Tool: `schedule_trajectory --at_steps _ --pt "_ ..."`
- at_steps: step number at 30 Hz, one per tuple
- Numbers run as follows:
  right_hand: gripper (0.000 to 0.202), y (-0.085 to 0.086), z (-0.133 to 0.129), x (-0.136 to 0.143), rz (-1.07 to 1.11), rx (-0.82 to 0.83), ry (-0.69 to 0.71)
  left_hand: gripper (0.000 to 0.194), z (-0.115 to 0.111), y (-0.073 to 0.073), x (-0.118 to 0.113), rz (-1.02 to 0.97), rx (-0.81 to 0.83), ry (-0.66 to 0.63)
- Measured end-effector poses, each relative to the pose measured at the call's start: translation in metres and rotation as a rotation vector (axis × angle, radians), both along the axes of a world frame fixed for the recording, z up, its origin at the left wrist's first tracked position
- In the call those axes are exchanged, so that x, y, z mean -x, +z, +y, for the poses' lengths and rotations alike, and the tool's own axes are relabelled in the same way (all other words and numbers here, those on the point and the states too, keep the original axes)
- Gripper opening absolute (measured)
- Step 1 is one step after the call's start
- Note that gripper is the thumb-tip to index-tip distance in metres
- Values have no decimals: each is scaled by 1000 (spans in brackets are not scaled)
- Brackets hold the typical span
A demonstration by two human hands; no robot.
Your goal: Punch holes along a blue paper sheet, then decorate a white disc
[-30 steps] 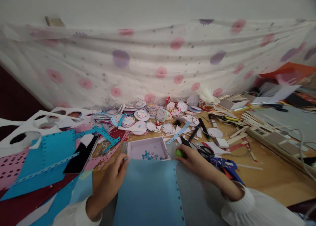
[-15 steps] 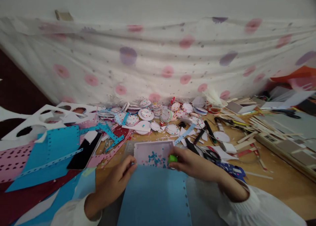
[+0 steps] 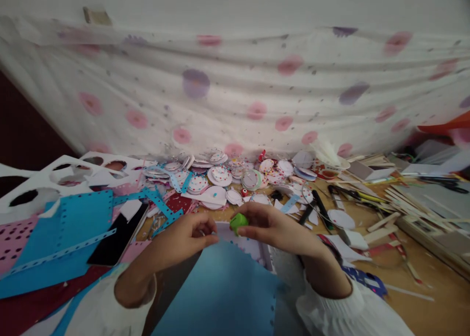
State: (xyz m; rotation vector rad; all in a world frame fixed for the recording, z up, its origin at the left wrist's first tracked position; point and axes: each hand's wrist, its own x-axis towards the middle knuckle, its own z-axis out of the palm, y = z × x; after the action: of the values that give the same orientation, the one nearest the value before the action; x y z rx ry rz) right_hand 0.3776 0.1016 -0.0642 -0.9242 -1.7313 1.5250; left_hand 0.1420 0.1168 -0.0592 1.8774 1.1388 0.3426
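Note:
My right hand (image 3: 277,228) is closed round a small green craft punch (image 3: 238,222) and holds it above the tray. My left hand (image 3: 185,240) pinches the top left corner of a blue sheet (image 3: 220,292), which has a row of punched holes down its right edge. The sheet tilts up in front of me and covers the near part of a shallow pale tray (image 3: 270,260). Small punched dots lie in the tray. Whether the punch touches the sheet's edge I cannot tell.
Dotted white paper discs (image 3: 220,176) are heaped behind the tray. To the left lie a black phone (image 3: 117,235), punched blue sheets (image 3: 86,213) and a white board with round holes (image 3: 69,174). Tools (image 3: 323,209) and wooden sticks (image 3: 414,199) crowd the right.
My right hand has moved left and up with the craft punch, closer to my left hand. The blue sheet has tilted and hides more of the tray. The view has shifted slightly.

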Motion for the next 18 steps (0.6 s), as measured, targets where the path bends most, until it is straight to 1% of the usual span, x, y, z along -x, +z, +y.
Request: schedule_trajectory --at_steps 2,5,9,13,16,18 --pt "30 -3 2 2 3 33 40 26 2 0 2 37 39 5" --pt "26 -6 1 6 -88 37 88 26 4 2 5 86 95 -23" --pt "24 -4 -3 10 -209 9 97 22 4 6 6 69 155 -79" --pt "23 -1 -7 14 -222 -56 63 19 3 10 5 104 109 -79" --pt "24 -1 -9 16 -299 -118 8 21 -1 13 5 154 49 -67" --pt "22 -2 -10 18 -331 -138 1 24 -4 14 5 191 -5 -61"
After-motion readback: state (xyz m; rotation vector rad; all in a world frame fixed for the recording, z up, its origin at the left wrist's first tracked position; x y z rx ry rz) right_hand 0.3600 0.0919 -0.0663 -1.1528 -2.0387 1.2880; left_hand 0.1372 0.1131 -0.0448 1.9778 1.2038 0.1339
